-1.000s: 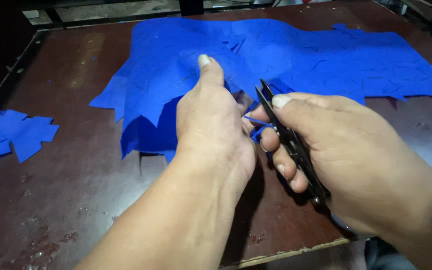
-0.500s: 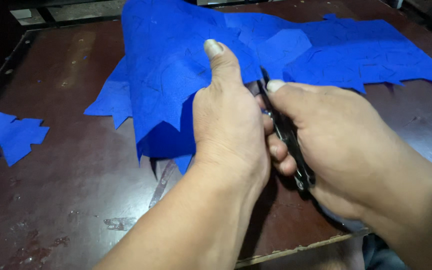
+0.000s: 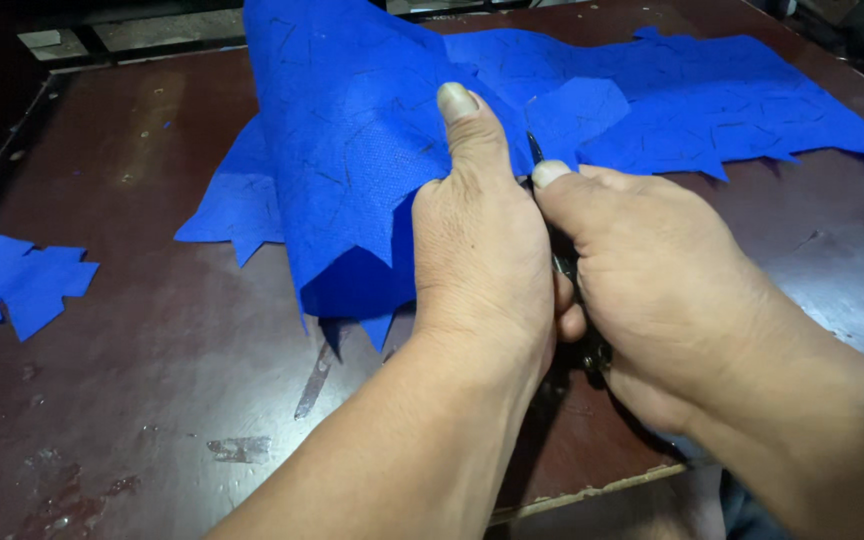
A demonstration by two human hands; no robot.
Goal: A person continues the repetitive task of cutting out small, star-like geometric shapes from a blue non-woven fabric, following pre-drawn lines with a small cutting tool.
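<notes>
Two bare hands meet at the centre of our head view, above a worn dark brown wooden table (image 3: 152, 330). Our left hand (image 3: 482, 265) is clamped on a raised fold of the large bright blue sheet of fabric marked with thin dark cutting lines (image 3: 352, 150): the thumb presses flat against the near face of the fold, while the other fingers are hidden behind the material, so we see the pinch only from the thumb side. This fold stands up from the table and hangs in jagged points below the hand; the remainder of the sheet lies spread flat across the far and right parts of the tabletop. Our right hand (image 3: 652, 290) sits just beside the left, touching it, and is closed around a pair of dark metal scissors (image 3: 564, 270). Only a slim length of the blades shows between the two thumbs, with the tip reaching the fabric edge close to the left thumb; part of the handle appears below the fingers. We cannot tell whether the blades are parted or together, since the hands cover most of them. Well apart from both hands, at the left edge of the table, lies a small pile of cut blue fabric pieces with angular outlines (image 3: 12, 285). Pale scuffs and scratches mark the table surface near its front edge.
</notes>
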